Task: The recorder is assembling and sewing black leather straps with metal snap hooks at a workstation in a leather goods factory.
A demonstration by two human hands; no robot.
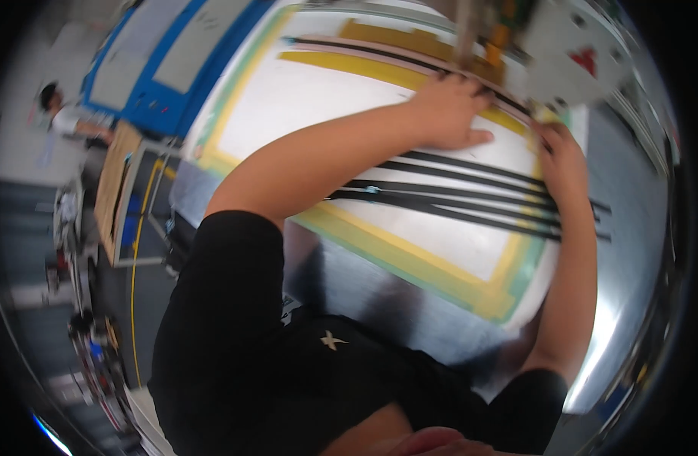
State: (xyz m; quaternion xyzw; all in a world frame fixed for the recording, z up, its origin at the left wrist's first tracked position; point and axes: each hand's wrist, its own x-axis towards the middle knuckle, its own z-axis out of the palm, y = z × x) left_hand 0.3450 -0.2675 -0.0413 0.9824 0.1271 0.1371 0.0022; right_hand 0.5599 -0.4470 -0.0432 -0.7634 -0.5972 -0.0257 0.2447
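Observation:
A long black strip (349, 48) lies along a pinkish channel beside a yellow bar (349, 70), at the far side of a white work surface (288, 106). My left hand (449, 114) rests over the strip with its fingers spread and its thumb out to the right. At the strip's right end, my right hand (563, 161) has its fingers bent around the tip, slightly blurred. Several loose black strips (470, 169) lie nearer to me, crossing the white surface and passing under my right forearm. A small light-blue piece (372, 190) sits on one of them.
Yellow and green tape (379, 247) borders the white surface, on a shiny metal table (630, 228). A pale machine part (565, 57) stands close beyond my right hand. Left are a blue cabinet (153, 102), a wood-topped cart (118, 175) and another person (71, 121).

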